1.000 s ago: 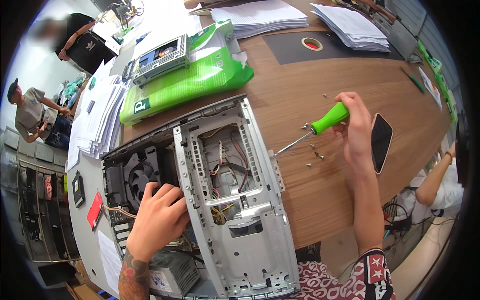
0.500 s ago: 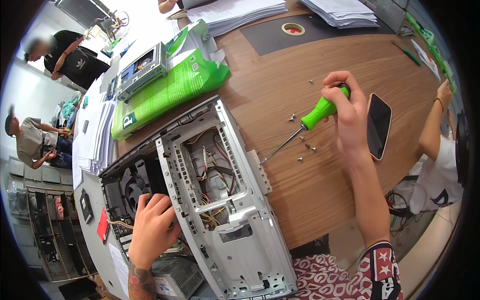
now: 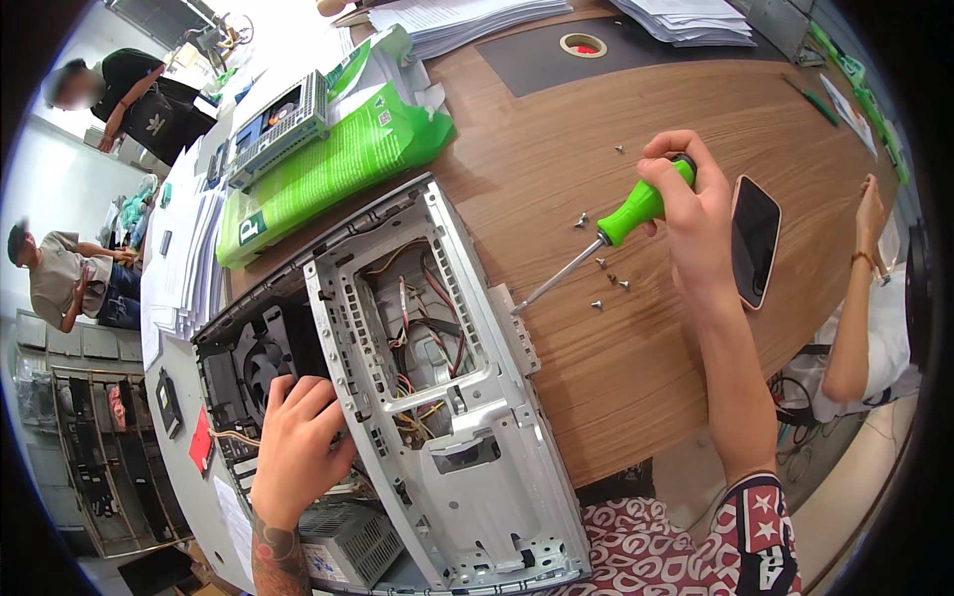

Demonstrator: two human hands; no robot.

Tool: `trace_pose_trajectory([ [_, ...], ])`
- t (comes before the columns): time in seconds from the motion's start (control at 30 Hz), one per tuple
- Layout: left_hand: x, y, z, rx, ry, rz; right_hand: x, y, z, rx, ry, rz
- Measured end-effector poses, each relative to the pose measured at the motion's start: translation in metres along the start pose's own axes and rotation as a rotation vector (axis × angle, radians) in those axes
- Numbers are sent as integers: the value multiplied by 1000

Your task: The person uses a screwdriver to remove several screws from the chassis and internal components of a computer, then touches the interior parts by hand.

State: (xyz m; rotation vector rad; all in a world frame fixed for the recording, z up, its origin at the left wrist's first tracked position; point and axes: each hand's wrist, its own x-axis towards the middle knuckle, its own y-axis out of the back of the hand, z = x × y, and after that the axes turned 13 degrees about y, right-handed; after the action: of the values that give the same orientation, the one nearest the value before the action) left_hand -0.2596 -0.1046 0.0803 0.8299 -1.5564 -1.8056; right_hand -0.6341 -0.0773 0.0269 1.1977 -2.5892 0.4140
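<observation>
An opened computer case lies in front of me, its silver metal frame facing up and wires showing through the bay. My right hand is wrapped round the green handle of a screwdriver. The screwdriver slants down to the left, its tip at the perforated metal tab on the case's right side. At the left, my left hand has its fingers curled at the frame's inner edge, fingertips partly hidden. Beside these fingers is a black fan. Several small screws lie on the wooden table near the screwdriver.
A phone lies right of my right hand. Beyond the case are a green package with a metal drive cage on it, paper stacks and a tape roll. A person's arm is at the right; two people stand left.
The view has shifted slightly. The screwdriver stays at the tab with my right hand on it, and my left hand keeps its place. The person at the right has moved their arm.
</observation>
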Motion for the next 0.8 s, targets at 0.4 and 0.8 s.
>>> trace_pose_trajectory([
  [0.4, -1, 0, -2, -16, -8, 12, -2, -8, 3, -91, 31, 0],
  [0.8, -1, -1, 0, -6, 1, 3, 0, -8, 10, 15, 52, 16],
])
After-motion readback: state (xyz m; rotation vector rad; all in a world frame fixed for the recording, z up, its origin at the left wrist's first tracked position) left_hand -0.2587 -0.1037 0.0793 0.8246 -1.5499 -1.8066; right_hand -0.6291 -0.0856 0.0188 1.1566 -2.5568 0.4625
